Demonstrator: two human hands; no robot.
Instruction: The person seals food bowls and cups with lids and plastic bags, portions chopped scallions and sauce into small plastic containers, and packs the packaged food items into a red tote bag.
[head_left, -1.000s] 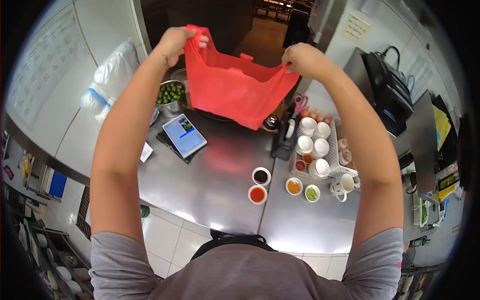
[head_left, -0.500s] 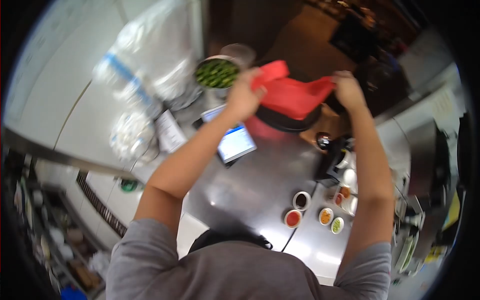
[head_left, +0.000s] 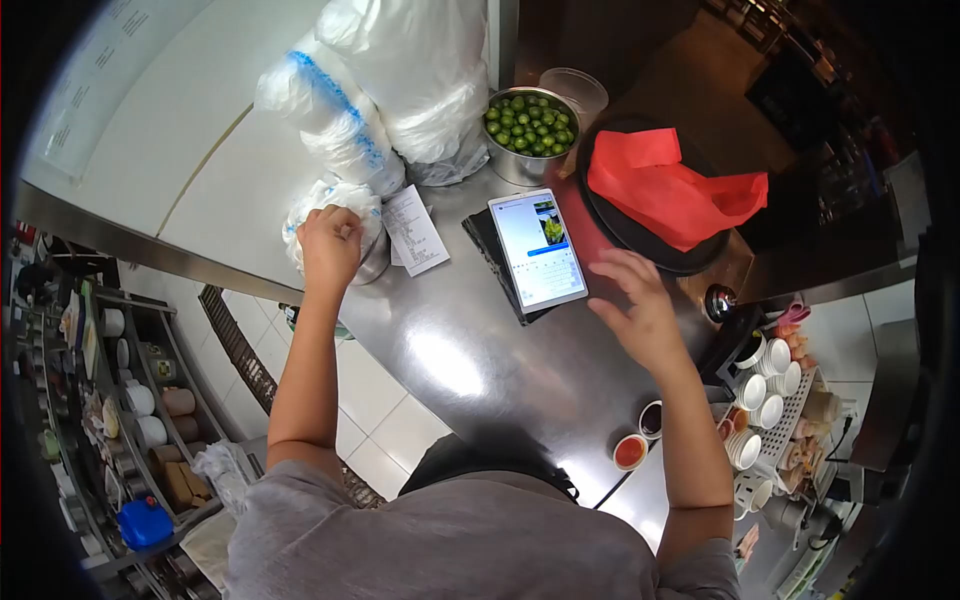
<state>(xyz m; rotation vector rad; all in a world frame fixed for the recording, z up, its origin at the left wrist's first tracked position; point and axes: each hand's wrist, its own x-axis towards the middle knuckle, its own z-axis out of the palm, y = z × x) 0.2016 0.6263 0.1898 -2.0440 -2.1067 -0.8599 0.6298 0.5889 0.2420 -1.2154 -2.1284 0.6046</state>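
Observation:
My left hand (head_left: 332,243) is at a bundle of white plastic bags (head_left: 305,205) that bulges from a metal container on the counter's left side. Its fingers are bunched together on the plastic. My right hand (head_left: 642,312) hovers over the steel counter, empty, thumb and fingers apart. Just left of it lies a white tablet (head_left: 540,250) with a lit screen, on top of a black case. Beyond the right hand, a red bag (head_left: 670,185) rests crumpled on a round black tray (head_left: 690,262).
A metal pot of small green limes (head_left: 530,125) stands at the back. A printed receipt (head_left: 415,230) lies beside the bag bundle, and large white plastic packs (head_left: 410,80) stand behind it. Sauce cups (head_left: 630,452) sit near the front right, by stacked white cups (head_left: 770,385).
Both hands have let go of the red bag, which now lies on the black tray. My left hand has moved left to the white bags; my right hand has come back toward me.

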